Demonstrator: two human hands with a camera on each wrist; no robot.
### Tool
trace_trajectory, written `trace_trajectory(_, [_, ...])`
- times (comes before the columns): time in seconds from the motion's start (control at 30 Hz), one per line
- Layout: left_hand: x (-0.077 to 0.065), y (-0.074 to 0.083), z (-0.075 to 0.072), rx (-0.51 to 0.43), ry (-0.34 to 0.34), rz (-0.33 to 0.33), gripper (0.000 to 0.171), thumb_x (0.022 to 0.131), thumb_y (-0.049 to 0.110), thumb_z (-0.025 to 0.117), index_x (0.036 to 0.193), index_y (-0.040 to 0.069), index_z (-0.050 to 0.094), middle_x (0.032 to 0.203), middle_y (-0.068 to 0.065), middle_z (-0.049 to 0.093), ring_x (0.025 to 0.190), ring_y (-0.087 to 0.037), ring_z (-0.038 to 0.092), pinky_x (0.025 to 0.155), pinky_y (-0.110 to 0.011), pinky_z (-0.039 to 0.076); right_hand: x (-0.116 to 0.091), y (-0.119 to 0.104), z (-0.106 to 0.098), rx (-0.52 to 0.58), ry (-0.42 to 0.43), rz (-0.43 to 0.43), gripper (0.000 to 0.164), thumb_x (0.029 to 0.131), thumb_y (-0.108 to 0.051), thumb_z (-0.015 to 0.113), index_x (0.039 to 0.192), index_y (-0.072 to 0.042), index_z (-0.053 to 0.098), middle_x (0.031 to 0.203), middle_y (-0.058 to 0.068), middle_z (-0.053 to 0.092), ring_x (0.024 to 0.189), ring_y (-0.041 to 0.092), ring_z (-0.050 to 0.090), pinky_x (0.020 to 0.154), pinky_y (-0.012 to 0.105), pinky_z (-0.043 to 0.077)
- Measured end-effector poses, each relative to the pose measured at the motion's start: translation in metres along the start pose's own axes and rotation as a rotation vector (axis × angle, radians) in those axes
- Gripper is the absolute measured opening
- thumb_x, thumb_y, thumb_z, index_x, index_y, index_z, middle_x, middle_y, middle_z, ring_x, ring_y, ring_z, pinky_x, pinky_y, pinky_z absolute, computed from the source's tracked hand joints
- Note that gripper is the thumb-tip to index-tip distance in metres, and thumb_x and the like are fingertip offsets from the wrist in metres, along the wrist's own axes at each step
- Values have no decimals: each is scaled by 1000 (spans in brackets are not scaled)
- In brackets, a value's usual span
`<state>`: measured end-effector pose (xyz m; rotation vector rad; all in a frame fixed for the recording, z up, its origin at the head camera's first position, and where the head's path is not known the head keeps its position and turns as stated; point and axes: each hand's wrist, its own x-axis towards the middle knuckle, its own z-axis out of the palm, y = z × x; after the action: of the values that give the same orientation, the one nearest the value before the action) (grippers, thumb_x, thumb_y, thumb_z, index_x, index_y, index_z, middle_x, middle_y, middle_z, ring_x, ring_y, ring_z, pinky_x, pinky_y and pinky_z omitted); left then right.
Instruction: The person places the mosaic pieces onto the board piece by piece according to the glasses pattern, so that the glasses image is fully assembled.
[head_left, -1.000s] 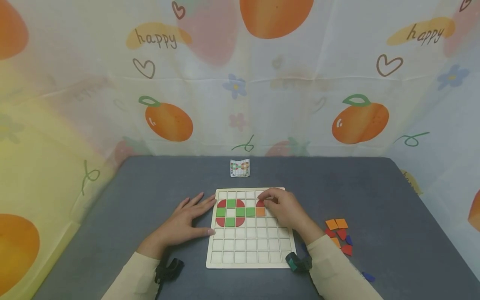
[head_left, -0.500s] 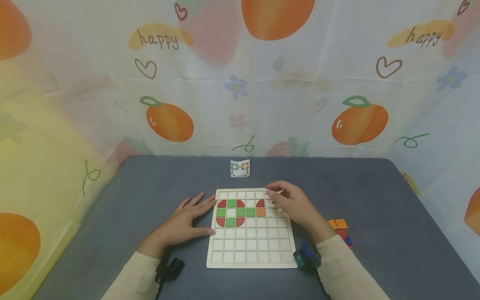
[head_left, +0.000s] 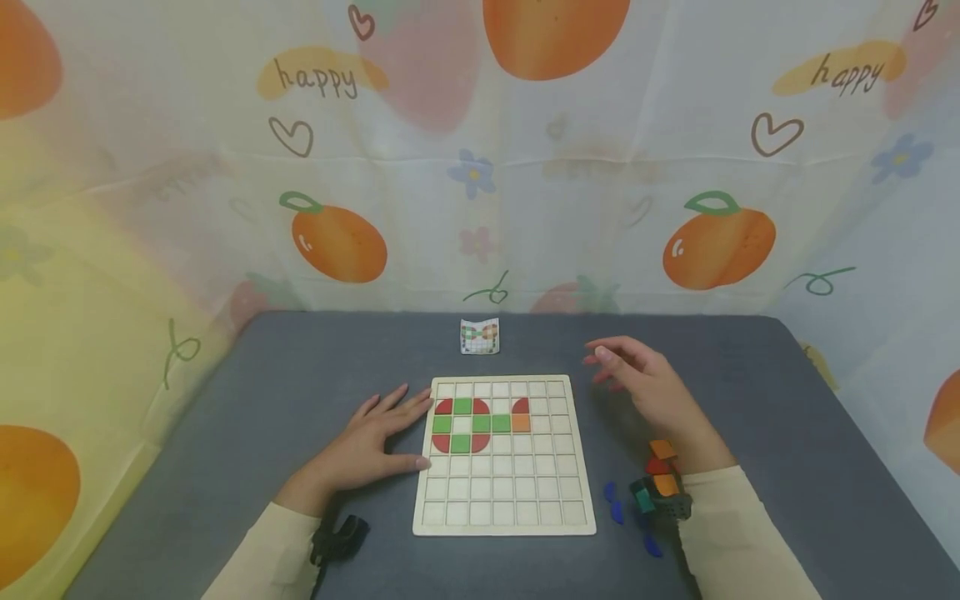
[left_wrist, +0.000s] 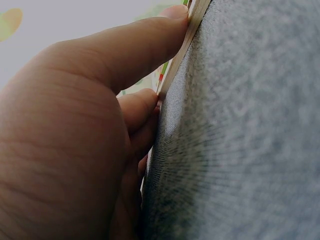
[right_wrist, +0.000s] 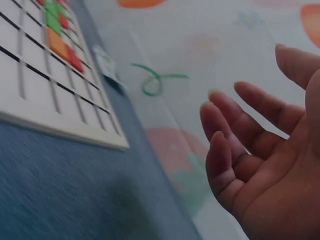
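With the left hand (head_left: pixel 367 450), straight-fingered and gripping nothing, steady the left edge of the grid board (head_left: pixel 504 488) on the table (head_left: pixel 360 350), leave the printed card (head_left: pixel 480 337) beyond uncovered, and leave the red quarter-round tile (head_left: pixel 522 407) flat behind the orange square tile (head_left: pixel 521 424). Bring the relaxed right hand (head_left: pixel 648 382), holding nothing, in gently from beyond the board's right side, pinching just one of the loose tiles (head_left: pixel 662 450) near its wrist by the edges.

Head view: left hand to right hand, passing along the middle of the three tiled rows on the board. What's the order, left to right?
Left hand → green tile → bare cell → second green tile → third green tile → orange tile → two bare cells → right hand.
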<state>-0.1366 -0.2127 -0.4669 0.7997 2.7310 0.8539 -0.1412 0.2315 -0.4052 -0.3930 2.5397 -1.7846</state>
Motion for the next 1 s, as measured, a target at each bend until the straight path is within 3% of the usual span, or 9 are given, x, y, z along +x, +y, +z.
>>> trace_trajectory(0.27, [0, -2, 1, 6, 1, 3, 99, 91, 64, 81, 171, 23, 41, 174, 9, 34, 165, -33, 14, 126, -67, 3, -8, 6, -32, 9, 16, 23, 44, 117, -33, 55, 143, 1, 65, 135, 22, 70, 116, 34, 68, 95, 35, 53])
trace_trajectory(0.47, [0, -2, 1, 5, 1, 2, 99, 91, 65, 81, 171, 23, 41, 174, 9, 34, 165, -32, 14, 126, -66, 3, -17, 14, -48, -12, -26, 52, 43, 117, -32, 56, 144, 0, 64, 140, 23, 68, 118, 28, 68, 99, 26, 51])
trace_trajectory(0.6, [0, -2, 1, 4, 1, 3, 99, 91, 65, 81, 171, 23, 41, 174, 9, 34, 165, -32, 14, 126, -66, 3, -24, 23, -58, -39, -96, 73, 44, 116, -28, 58, 148, 2, 60, 144, 23, 65, 123, 29, 67, 101, 24, 51])
trace_trajectory(0.77, [1, -2, 1, 5, 2, 0, 99, 90, 65, 81, 171, 23, 41, 174, 9, 34, 165, -33, 14, 125, -67, 2, -32, 38, -71, -46, -191, 139, 54, 107, -21, 73, 153, 1, 57, 147, 21, 62, 126, 29, 65, 97, 30, 54])
trace_trajectory(1.0, [1, -1, 1, 8, 3, 1, 99, 90, 64, 82, 170, 23, 41, 174, 9, 34, 165, -33, 14, 125, -67, 3, -42, 54, -86, 14, -396, 233, 64, 98, -9, 82, 153, 6, 54, 153, 27, 53, 137, 46, 52, 97, 33, 56])
